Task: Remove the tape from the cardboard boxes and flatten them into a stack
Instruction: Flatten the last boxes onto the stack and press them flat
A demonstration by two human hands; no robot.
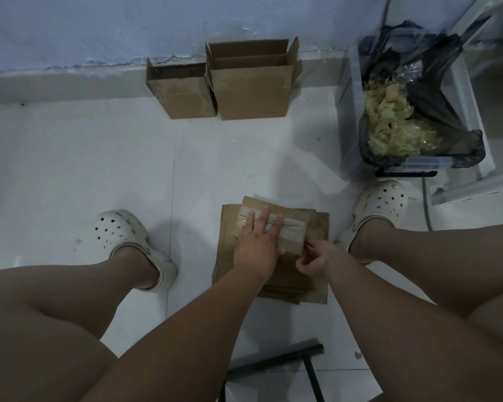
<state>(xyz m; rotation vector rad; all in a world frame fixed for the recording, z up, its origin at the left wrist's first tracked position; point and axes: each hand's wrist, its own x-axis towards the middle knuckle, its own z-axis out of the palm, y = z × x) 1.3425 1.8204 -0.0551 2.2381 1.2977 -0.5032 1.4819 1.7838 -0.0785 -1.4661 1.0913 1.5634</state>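
A stack of flattened cardboard boxes (317,285) lies on the white floor between my feet. On top sits a small flattened box (291,213) crossed by a strip of clear tape (292,227). My left hand (257,245) presses flat on this box with straight fingers over the tape. My right hand (314,258) is at the box's right edge, its fingers pinching at the tape's end there. Two upright boxes stand by the wall: a smaller one (183,92) and a larger one with open flaps (253,85).
A clear bin (413,165) lined with a black bag holds a heap of crumpled tape (389,123) at the right. White shelving (476,187) stands beyond it. My feet in white clogs (128,242) flank the stack. A black stool frame (308,364) lies near me.
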